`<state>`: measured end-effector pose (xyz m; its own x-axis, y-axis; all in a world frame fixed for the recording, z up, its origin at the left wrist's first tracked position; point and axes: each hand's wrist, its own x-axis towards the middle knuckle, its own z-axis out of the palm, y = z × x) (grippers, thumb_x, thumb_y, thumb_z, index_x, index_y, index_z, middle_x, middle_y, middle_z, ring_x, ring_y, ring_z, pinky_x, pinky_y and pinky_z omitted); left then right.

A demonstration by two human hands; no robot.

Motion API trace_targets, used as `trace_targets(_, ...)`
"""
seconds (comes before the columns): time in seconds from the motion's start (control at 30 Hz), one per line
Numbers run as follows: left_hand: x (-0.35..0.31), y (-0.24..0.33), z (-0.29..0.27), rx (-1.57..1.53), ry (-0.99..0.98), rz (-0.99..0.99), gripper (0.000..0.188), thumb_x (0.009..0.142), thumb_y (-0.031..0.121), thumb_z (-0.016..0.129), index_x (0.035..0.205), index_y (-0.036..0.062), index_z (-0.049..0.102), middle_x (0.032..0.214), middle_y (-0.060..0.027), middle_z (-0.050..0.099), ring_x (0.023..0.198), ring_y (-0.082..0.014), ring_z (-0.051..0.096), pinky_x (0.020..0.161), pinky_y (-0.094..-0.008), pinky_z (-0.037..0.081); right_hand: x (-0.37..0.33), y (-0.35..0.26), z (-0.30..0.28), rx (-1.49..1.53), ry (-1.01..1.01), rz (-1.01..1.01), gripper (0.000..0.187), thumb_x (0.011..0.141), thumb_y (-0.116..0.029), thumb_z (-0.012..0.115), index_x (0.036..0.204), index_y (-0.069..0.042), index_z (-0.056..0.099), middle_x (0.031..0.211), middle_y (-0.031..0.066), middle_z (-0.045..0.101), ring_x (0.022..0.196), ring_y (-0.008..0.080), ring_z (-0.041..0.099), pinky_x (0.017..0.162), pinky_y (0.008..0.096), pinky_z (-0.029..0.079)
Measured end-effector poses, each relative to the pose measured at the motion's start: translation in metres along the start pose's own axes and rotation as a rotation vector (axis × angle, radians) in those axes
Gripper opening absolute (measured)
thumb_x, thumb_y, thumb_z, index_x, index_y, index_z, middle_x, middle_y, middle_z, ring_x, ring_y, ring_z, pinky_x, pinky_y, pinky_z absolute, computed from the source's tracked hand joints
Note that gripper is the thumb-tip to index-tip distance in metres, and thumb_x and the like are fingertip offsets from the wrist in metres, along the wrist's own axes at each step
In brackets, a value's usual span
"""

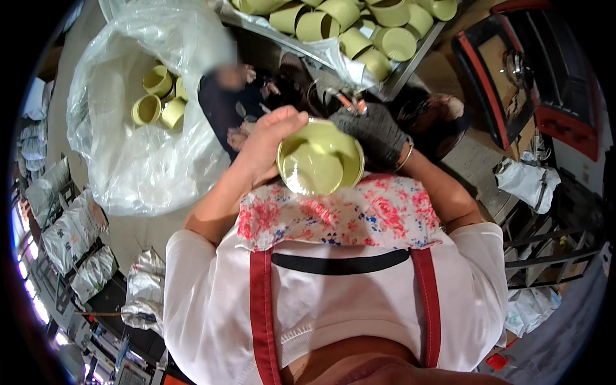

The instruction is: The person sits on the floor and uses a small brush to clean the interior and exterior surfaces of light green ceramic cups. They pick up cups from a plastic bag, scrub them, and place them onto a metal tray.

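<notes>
A glossy yellow-green plastic pot (316,168) is tilted in front of my chest, its open mouth facing up toward me. My bare left hand (271,138) grips its left side, with the thumb at the rim. On the pot's right side is my right hand (378,136), in a dark grey glove and closed. A small tool (351,102) with orange and metal parts sticks out at its fingers; its exact kind is not clear. The fingertips behind the pot are hidden.
At the left stands a large clear plastic bag (106,154) with several yellow-green pots (147,110) inside. A metal-edged tray (410,77) heaped with similar pots (394,43) lies ahead. A black and red case-like object (487,83) is at the right, with white sacks (527,183) nearby.
</notes>
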<state>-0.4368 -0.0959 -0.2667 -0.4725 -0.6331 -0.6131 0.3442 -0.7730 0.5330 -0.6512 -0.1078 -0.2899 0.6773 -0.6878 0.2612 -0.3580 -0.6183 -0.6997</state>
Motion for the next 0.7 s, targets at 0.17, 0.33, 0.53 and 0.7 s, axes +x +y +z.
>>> trace_targets(0.17, -0.002, 0.018, 0.014, 0.09, 0.013, -0.018, 0.008, 0.082, 0.008, 0.054, 0.086, 0.0025, 0.056, 0.086, -0.0073, 0.061, 0.078, -0.0121, 0.058, 0.07, -0.0247, 0.048, 0.0, 0.0, -0.005, 0.256, 0.004, 0.278, 0.021, 0.073, -0.021, 0.056, 0.092, -0.013, 0.056, 0.081, 0.0103, 0.057, 0.075, 0.0271, 0.058, 0.061, 0.0349, 0.047)
trace_targets(0.33, -0.021, 0.048, -0.018, 0.181, 0.172, 0.283, 0.036, 0.076, 0.006, 0.05, 0.111, -0.0021, 0.052, 0.102, -0.0111, 0.058, 0.091, -0.017, 0.057, 0.08, -0.0279, 0.046, 0.032, 0.035, -0.048, -0.656, 0.076, 0.45, 0.029, 0.074, -0.017, 0.054, 0.103, -0.014, 0.055, 0.078, 0.0105, 0.058, 0.068, 0.0263, 0.059, 0.058, 0.0347, 0.047)
trace_targets(0.53, -0.092, 0.108, -0.105, 0.189, 1.288, 1.03, 0.055, 0.081, 0.038, 0.052, 0.123, 0.0036, 0.043, 0.121, -0.0098, 0.048, 0.116, -0.0216, 0.041, 0.092, -0.0387, 0.033, 0.083, 0.197, -0.1, -0.457, 0.662, 0.649, 0.031, 0.086, -0.03, 0.044, 0.097, -0.005, 0.059, 0.081, 0.0147, 0.062, 0.067, 0.0285, 0.061, 0.055, 0.0393, 0.047)
trace_targets(0.7, -0.091, 0.093, -0.117, 0.118, 1.065, 1.066, 0.034, 0.086, 0.017, 0.048, 0.114, -0.0024, 0.049, 0.115, -0.0112, 0.052, 0.109, -0.0207, 0.047, 0.089, -0.0341, 0.038, 0.147, 0.285, -0.096, -1.064, -0.02, 0.279, 0.031, 0.085, -0.029, 0.04, 0.095, -0.008, 0.06, 0.08, 0.018, 0.061, 0.071, 0.0318, 0.06, 0.06, 0.0418, 0.047)
